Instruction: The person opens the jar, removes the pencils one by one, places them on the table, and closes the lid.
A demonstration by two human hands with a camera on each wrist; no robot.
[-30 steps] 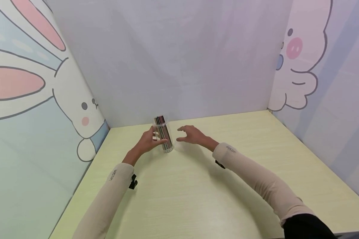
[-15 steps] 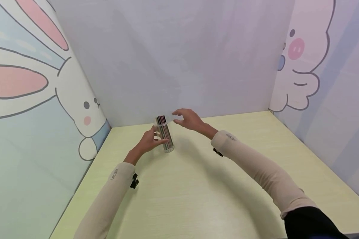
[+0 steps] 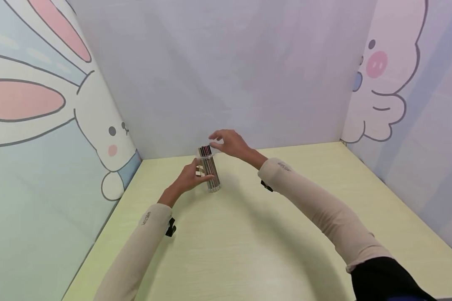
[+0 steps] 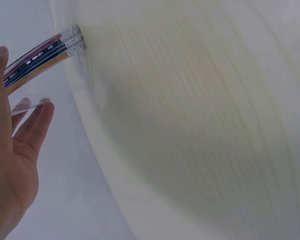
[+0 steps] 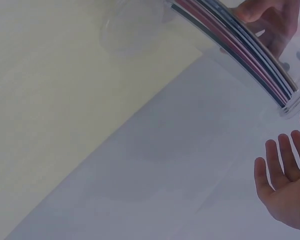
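Observation:
A clear cylindrical pencil holder [image 3: 214, 189] stands near the back edge of the table. Several dark, red and orange pencils [image 4: 42, 56] fill it, metal ferrules downward in the left wrist view. My left hand [image 3: 187, 179] grips its side, with the thumb across the front and fingers behind. Their tips show through the clear wall in the right wrist view. My right hand [image 3: 231, 143] hovers by the holder's rim [image 5: 299, 100], just right of the pencil tops. Its fingers are bent loosely with nothing between them, palm visible in the right wrist view [image 5: 287, 192].
The pale wood-grain table [image 3: 226, 246] meets a plain grey back wall [image 3: 226, 71]. Side walls with a printed rabbit [image 3: 94, 142] and a pink-nosed animal [image 3: 384, 83] enclose it left and right. Black straps [image 3: 170, 228] are on the sleeves.
My right hand has risen from beside the holder's middle to its top and come leftward close to the pencil ends. My left hand keeps its grip on the holder, which stays in place.

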